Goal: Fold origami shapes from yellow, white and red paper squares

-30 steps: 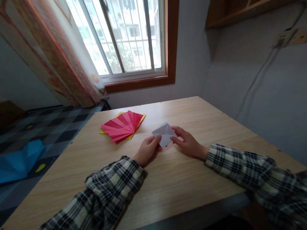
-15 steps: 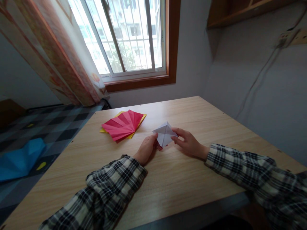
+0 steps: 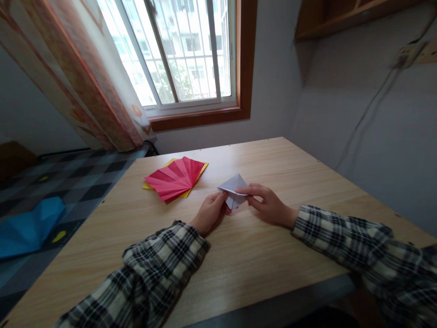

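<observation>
Both hands meet over the middle of the wooden surface (image 3: 259, 255), holding a small folded white paper (image 3: 234, 187) between them. The left hand (image 3: 209, 213) comes in from the near edge, its forearm in a plaid sleeve (image 3: 160, 264) lying low over the wood, wrist bent slightly so the thumb and fingers rise to the paper's left corner. Its grip is closed on that corner, thumb on top. The right hand (image 3: 268, 203) reaches in from the right edge, forearm stretched across the surface, palm turned inward. Its forefinger lies along the paper's middle crease and the thumb sits beneath, so this grip is also pinched shut on the paper. The paper is lifted a little, its upper flap tipped up toward the far edge and a small point hanging down between the two hands; whether that lower point touches the surface is hard to tell from this angle.

Toward the far left corner, well apart from the hands, lies a red pleated fan (image 3: 175, 178) spread flat on a yellow sheet (image 3: 202, 170) whose edges peek out around it. Beyond the left edge, down on the checked floor (image 3: 82, 182), sits a blue paper (image 3: 27, 228)
</observation>
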The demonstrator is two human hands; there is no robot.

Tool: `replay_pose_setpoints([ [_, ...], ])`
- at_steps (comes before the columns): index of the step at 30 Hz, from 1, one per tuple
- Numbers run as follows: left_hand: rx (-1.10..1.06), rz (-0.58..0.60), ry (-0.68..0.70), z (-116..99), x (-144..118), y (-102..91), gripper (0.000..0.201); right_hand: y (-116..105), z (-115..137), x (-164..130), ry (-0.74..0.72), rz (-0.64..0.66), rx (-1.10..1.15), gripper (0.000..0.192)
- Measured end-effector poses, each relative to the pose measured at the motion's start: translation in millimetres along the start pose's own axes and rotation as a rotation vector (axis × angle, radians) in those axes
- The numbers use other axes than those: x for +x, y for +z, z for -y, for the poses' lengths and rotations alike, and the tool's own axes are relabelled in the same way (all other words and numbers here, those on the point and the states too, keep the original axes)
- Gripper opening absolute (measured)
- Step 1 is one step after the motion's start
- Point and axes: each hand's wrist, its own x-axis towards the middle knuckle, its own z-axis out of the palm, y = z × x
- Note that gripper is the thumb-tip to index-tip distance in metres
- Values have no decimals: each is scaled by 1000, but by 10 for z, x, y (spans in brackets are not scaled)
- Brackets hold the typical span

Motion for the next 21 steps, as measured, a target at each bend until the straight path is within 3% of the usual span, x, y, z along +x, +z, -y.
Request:
replay_pose_setpoints([
  [10, 41, 49, 17, -15, 21, -1, 44, -14, 7, -12, -12, 64, -25, 42],
  [21, 86, 134, -15, -119, -53, 17, 22, -27, 7, -20, 6, 77, -105, 44],
])
